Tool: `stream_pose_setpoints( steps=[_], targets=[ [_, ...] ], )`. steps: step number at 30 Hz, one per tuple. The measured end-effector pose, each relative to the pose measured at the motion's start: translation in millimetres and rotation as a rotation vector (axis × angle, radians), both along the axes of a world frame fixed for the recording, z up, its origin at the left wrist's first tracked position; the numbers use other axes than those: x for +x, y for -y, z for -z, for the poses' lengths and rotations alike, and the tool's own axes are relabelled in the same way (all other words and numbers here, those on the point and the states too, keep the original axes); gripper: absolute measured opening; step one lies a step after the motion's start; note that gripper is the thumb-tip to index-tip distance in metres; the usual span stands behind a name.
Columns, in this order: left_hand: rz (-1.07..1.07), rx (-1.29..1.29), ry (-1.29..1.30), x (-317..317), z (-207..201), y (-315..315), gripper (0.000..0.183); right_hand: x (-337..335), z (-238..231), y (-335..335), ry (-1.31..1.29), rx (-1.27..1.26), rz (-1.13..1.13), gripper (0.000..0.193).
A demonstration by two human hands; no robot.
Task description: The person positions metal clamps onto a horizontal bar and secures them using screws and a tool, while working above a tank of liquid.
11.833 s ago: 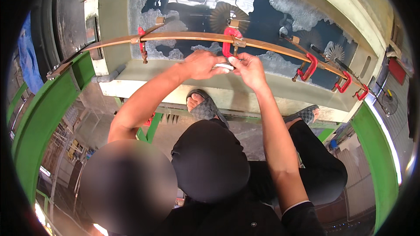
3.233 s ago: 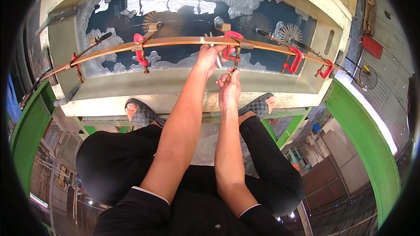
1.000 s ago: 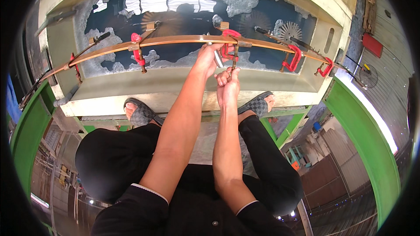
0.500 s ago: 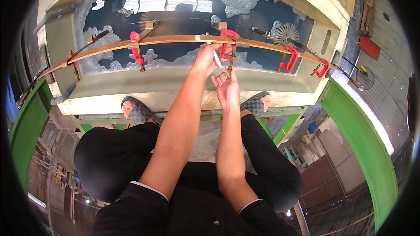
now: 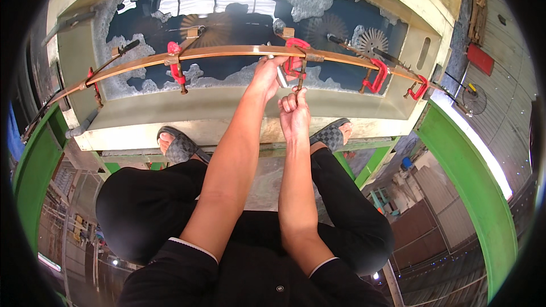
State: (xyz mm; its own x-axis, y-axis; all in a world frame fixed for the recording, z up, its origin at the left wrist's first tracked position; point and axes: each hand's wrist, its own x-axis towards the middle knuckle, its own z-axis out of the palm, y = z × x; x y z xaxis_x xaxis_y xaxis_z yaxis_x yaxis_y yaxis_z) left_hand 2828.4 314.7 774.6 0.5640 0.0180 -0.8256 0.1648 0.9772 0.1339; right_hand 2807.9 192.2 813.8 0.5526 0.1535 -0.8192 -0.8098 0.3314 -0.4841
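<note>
A long copper-coloured bar (image 5: 227,51) spans the basin, with several red G-clamps on it. At the clamp (image 5: 293,59) just right of the middle, both my hands work close together. My left hand (image 5: 267,75) is closed around a silver metal bar (image 5: 282,77), its fingers reaching behind the red clamp frame; part of the bar is hidden in the palm. Below it, my right hand (image 5: 294,111) pinches the lower end of the clamp's screw (image 5: 301,81), thumb and fingers curled together.
A pale basin (image 5: 222,99) of dark, foamy liquid lies beneath the bar. Other red clamps (image 5: 175,62) stand along it, and finned round discs (image 5: 372,41) sit at the liquid. My sandalled feet (image 5: 181,143) rest by the basin's near edge. Green beams (image 5: 472,187) flank me.
The fingers of my right hand have curled in around the screw's lower end, the hand shifting slightly left. My left hand has stayed at the clamp.
</note>
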Motion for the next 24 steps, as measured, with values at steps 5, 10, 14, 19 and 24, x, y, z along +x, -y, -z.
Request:
stream_pose_setpoints(
  steps=[5,10,14,19,24],
  targets=[
    [-0.054,-0.061,0.015,-1.3,0.5,-0.4,0.030,2.1,-0.5,6.3,-0.061,0.084,-0.013,0.031],
    [-0.078,-0.082,0.017,-7.8,1.1,5.8,0.031,18.0,-0.8,25.0,-0.004,-0.129,-0.330,0.041],
    [-0.078,-0.084,0.036,-6.7,-0.8,5.4,0.033,58.5,-6.0,27.9,0.060,-0.305,-0.410,0.072],
    [-0.068,0.037,-0.016,-11.6,2.5,4.3,0.034,96.3,-17.9,4.7,0.072,-0.328,-0.879,0.077],
    [0.362,0.537,-0.461,-36.8,25.0,-9.4,0.033,112.4,-18.8,-16.6,0.032,-0.306,-1.098,0.050]
  ],
)
